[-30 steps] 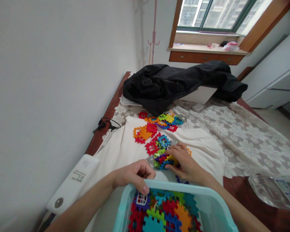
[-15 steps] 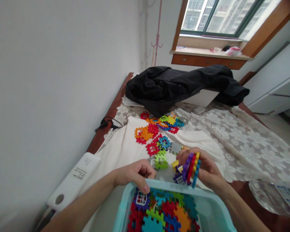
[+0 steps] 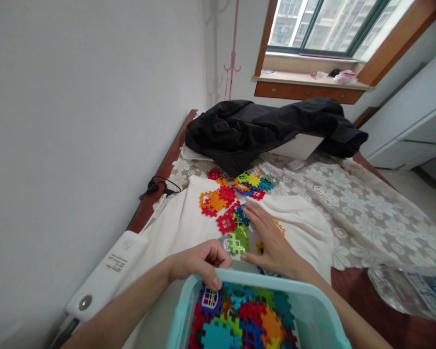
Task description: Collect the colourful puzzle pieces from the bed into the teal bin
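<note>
1. Half a second ago my right hand (image 3: 272,240) held a stack of tiles over the bin; now it lies open and flat on the white cloth (image 3: 181,225), empty, fingertips at the blue tile (image 3: 241,214).
2. My left hand (image 3: 202,261) remains closed on the far rim of the teal bin (image 3: 305,303).
3. Loose tiles (image 3: 236,191): bright, notched squares, scattered just beyond my right hand; green tile (image 3: 239,241) lies between my hands.

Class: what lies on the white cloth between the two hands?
In the head view, a green window-shaped tile lies between the left hand and right hand.
</note>
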Demonstrator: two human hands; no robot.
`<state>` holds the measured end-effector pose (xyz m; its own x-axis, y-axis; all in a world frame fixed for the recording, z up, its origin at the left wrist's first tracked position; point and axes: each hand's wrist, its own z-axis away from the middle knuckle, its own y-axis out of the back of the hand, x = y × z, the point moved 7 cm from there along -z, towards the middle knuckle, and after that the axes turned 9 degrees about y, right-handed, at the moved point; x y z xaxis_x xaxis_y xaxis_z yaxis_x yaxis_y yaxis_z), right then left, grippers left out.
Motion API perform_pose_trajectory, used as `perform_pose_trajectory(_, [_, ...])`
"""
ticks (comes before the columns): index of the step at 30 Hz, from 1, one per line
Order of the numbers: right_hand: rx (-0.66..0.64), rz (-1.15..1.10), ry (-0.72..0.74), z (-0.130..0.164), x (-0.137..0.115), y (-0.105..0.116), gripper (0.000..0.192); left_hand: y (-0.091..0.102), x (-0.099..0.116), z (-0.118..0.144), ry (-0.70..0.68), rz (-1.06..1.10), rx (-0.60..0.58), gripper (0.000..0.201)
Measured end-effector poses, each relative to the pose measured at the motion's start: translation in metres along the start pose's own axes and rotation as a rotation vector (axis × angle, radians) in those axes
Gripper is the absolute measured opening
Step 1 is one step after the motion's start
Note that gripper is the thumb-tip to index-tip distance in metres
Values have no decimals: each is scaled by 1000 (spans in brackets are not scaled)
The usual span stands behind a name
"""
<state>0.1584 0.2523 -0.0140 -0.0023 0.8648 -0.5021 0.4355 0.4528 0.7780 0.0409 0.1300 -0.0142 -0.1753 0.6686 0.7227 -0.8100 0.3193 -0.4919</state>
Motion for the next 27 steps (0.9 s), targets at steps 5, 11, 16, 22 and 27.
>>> perform_pose_trajectory(5, [-122, 175, -28, -7, 4, -18, 95, 0, 1, -1, 7, -11, -2, 44])
perform_pose_trajectory(11, [-86, 130, 48, -7, -3, -11, 54, 0, 2, 0, 5, -19, -12, 43])
perform_pose_trajectory(16, [-109, 179, 47, -5, -3, -15, 77, 0, 2, 0, -11, -17, -7, 43])
perform_pose_trajectory(22, [-92, 146, 41, -5, 3, -12, 57, -1, 2, 1, -3, -22, -10, 44])
perform_pose_trajectory(27, [-28, 90, 23, -4, 6, 0, 26, -1, 3, 1, -8, -21, -12, 44])
